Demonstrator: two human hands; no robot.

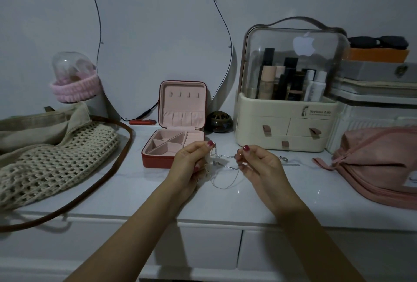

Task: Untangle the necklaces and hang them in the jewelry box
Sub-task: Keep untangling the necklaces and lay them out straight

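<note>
While a glossy white table (225, 205) stands against a pale wall, the left hand (191, 162) and right hand (255, 162) pinch thin tangled silver necklaces (222, 168) just before the open pink-lined jewelry box (178, 123), beside a crocheted bag (54, 157).

organizer (286, 123) base: "Serious Life", with a small figure logo just left of it; up and right of the hands' grip
smaller line beneath: too small to read
clear lid (293, 60): white apple logo
</note>
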